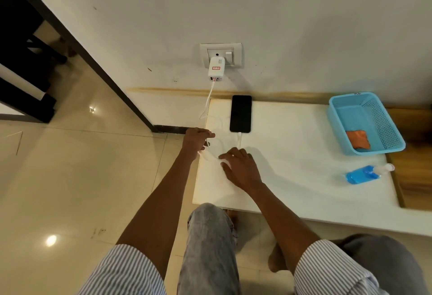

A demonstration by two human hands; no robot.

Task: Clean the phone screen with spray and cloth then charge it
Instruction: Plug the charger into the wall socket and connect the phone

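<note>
1. Your widest free stretch of white tabletop [292, 145] lies between the phone [241, 113] and the blue basket [364, 123].
2. The spray bottle [364, 174] blocks the right edge.
3. Loose cable [217, 131] clutters the left corner.

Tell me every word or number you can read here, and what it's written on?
Red label on the white charger: too small and blurred to read.
Dark mark on the blue basket rim: too blurred to read.
Phone, spray bottle: no text shows.
</note>
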